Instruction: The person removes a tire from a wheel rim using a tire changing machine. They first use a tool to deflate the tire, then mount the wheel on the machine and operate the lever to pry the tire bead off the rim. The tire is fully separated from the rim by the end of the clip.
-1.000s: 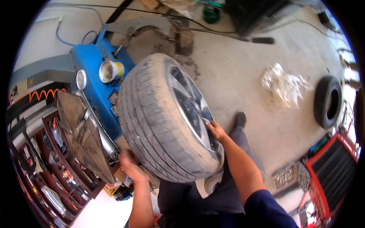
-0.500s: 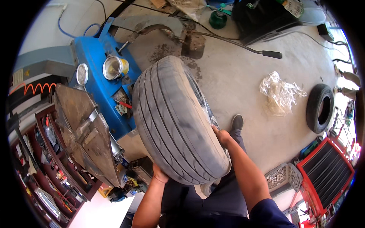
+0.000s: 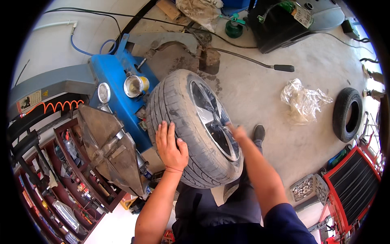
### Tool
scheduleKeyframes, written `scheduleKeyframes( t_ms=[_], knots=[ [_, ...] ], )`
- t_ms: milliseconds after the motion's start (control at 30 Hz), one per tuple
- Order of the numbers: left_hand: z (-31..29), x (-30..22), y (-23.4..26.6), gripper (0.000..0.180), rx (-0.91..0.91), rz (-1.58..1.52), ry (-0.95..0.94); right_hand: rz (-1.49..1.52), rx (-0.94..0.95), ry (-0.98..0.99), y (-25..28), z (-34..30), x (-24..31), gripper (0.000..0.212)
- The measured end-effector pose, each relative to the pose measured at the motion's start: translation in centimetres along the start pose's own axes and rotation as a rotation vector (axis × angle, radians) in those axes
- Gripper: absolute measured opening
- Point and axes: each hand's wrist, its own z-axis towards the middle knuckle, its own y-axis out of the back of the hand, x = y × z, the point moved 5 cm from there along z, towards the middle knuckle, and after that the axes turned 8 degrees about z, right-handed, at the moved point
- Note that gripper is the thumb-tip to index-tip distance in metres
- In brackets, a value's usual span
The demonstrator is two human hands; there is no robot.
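Observation:
A car wheel (image 3: 199,138), a worn dusty tyre on a silver and black alloy rim (image 3: 211,118), stands tilted in front of my legs. My left hand (image 3: 171,149) lies on its tread with the fingers stretched out. At the rim's outer face is my right hand (image 3: 239,132), smeared by motion. Its fingers are partly hidden, and I cannot make out whether they grip a spoke.
On the left stand a blue machine (image 3: 118,77) bearing an open tub (image 3: 136,86), a brown metal turntable (image 3: 111,150) and a tool rack (image 3: 73,183). Crumpled plastic (image 3: 302,101), another tyre (image 3: 347,114) and a red-framed cart (image 3: 353,187) lie rightward. A black-handled lever (image 3: 283,68) reaches over the floor.
The wheel has turned so that more of its rim faces me. My left hand has moved from the tyre's lower edge up onto its tread. The right hand remains by the rim.

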Motion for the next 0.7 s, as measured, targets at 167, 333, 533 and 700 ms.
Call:
scheduleKeyframes(
  t_ms=[167, 333, 533, 700],
  knots=[
    [-3.0, 1.2, 0.1, 0.057, -0.007, -0.005, -0.027, 1.562, -0.266, 0.588, 21.7, -0.2, 5.7, 0.079],
    [-2.6, 0.5, -0.4, 0.062, 0.019, -0.029, -0.024, 1.094, -0.389, 0.848, 31.4, -8.0, 20.1, 0.037],
    [-3.5, 1.8, -0.1, 0.063, 0.029, -0.037, 0.011, 0.293, -0.509, 1.368, 20.1, -22.4, 32.5, 0.019],
    [-3.4, 0.5, -0.9, 0.064, 0.029, -0.019, 0.006, -0.016, -0.406, 1.405, 16.7, -26.1, 38.5, 0.029]
  ],
)
